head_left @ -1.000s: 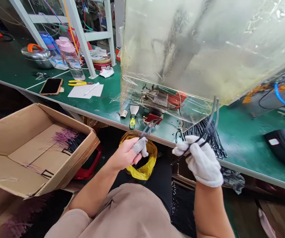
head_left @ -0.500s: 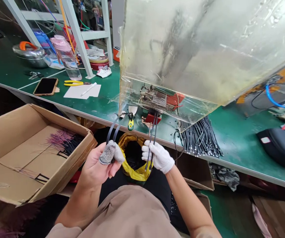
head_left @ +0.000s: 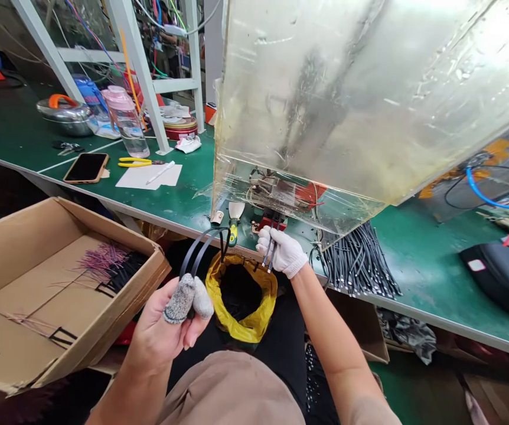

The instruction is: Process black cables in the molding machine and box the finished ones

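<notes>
Fingers (head_left: 179, 301) gripped dark cables (head_left: 188, 255) in both hands.
The left hand (head_left: 163, 324) pinched a curved pair (head_left: 199, 252) between covered thumb and finger, near the yellow bag (head_left: 239, 332); the gloved right hand (head_left: 283, 251) closed on a straighter pair (head_left: 272, 258) just beside the red block (head_left: 280, 224), though whether those cables touched it was hard to tell. Farther out, a scraper (head_left: 234, 229) and a cable bundle (head_left: 361, 260) lay on the green bench (head_left: 436, 265), and an open carton (head_left: 28, 242) stood to the left.
</notes>
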Motion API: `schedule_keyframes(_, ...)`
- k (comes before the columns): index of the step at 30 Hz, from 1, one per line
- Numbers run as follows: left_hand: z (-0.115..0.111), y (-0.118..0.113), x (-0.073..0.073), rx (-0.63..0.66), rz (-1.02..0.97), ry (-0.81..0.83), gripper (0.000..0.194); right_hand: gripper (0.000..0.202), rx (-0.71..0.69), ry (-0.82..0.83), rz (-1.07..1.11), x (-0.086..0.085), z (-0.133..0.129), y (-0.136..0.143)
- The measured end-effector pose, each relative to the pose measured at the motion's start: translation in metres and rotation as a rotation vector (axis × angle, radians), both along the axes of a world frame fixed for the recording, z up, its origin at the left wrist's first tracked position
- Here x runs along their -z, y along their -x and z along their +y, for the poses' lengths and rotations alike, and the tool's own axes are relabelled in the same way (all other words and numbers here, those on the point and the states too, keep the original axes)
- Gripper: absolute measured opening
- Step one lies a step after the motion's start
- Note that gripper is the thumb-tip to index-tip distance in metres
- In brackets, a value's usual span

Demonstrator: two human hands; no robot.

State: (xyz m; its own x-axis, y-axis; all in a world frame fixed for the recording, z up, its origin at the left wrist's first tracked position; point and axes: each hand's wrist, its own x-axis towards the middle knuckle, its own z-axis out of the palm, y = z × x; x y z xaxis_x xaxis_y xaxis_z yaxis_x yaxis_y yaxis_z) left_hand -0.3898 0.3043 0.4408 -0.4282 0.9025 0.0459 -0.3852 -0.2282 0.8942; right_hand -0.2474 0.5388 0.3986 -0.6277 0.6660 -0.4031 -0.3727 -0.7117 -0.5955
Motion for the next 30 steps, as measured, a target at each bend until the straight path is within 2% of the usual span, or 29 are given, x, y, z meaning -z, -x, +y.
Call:
schedule_keyframes(6, 0.0, -0.003, -0.002, -0.005, 0.002, -0.014, 0.037, 0.002, 0.015, 0.051, 0.01, -0.003, 0.008, 0.004)
schedule_keyframes(10, -0.003, -0.005, -0.003, -0.003, -0.029, -0.021, 0.036, 0.013, 0.008, 0.079, 0.051, -0.003, 0.012, 0.004)
schedule_keyframes(14, -0.007, -0.007, -0.006, -0.012, -0.084, -0.006, 0.033, 0.016, 0.004, 0.102, 0.054, -0.002, 0.013, 0.002)
schedule_keyframes(19, -0.007, -0.005, -0.006, 0.076, -0.052, -0.098, 0.03, 0.021, -0.009, 0.121, 0.069, -0.004, 0.015, 0.003)
schedule_keyframes(23, -0.008, -0.006, 0.002, 0.121, -0.065, -0.113, 0.03, 0.023, -0.022, 0.109, 0.076, -0.006, 0.011, 0.0)
schedule_keyframes(25, -0.011, -0.008, 0.01, 0.159, -0.087, -0.083, 0.031, 0.024, -0.113, 0.067, 0.091, -0.002, 0.001, -0.007)
schedule_keyframes(26, -0.014, -0.009, 0.016, 0.187, -0.098, -0.062, 0.032, 0.027, -0.203, 0.047, 0.096, 0.003, -0.008, -0.012)
schedule_keyframes(29, -0.021, -0.017, 0.037, 0.339, -0.081, 0.097, 0.039, 0.056, -0.524, 0.054, 0.107, 0.027, -0.043, -0.027)
schedule_keyframes(30, -0.023, -0.021, 0.046, 0.404, -0.053, 0.176, 0.042, 0.067, -0.585, 0.076, 0.11, 0.037, -0.055, -0.031)
